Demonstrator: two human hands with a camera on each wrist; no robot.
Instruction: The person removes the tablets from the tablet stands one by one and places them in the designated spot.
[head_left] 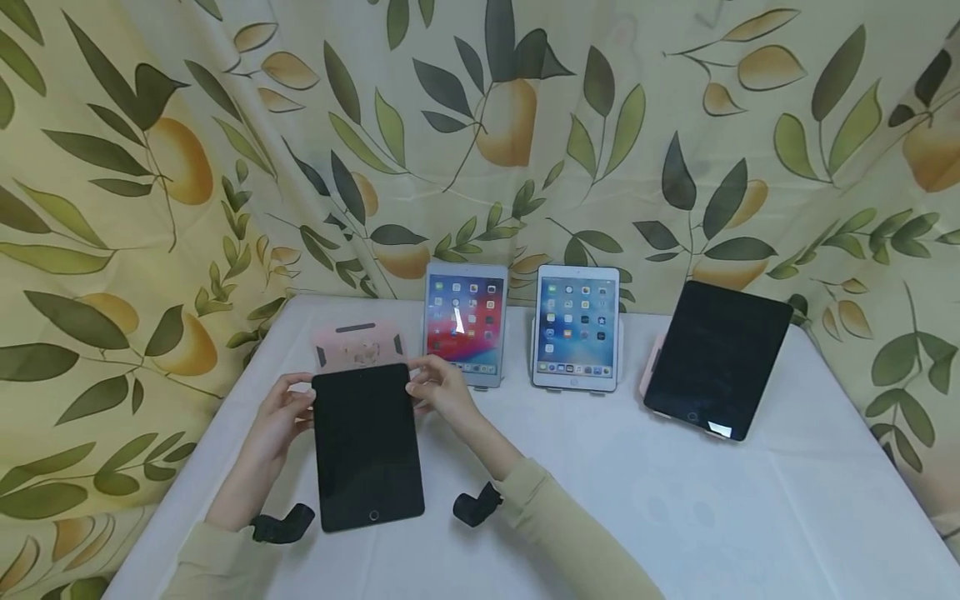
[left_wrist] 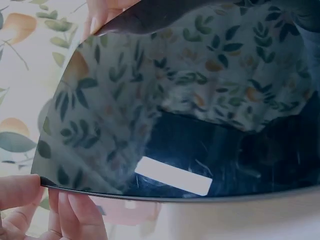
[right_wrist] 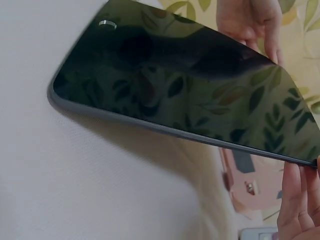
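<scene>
A black tablet (head_left: pixel 371 450) with a dark, reflective screen and a round home button is held upright between both hands, on the near left of the white table. My left hand (head_left: pixel 281 417) pinches its upper left edge; in the left wrist view its fingers (left_wrist: pixel 75 215) are behind the edge. My right hand (head_left: pixel 444 390) grips the upper right corner, thumb in front and fingers (right_wrist: pixel 295 200) behind, as the right wrist view shows. Just behind the tablet's top edge stands a pink tablet stand (head_left: pixel 360 343), its lower part hidden by the tablet.
Two white tablets with lit screens, one (head_left: pixel 465 321) nearer the left and another (head_left: pixel 575 325) beside it, stand on holders at the back. Further right a second black tablet (head_left: pixel 718 358) leans on a pink stand. A leaf-and-fruit curtain (head_left: pixel 480 192) hangs behind the table (head_left: pixel 600 500).
</scene>
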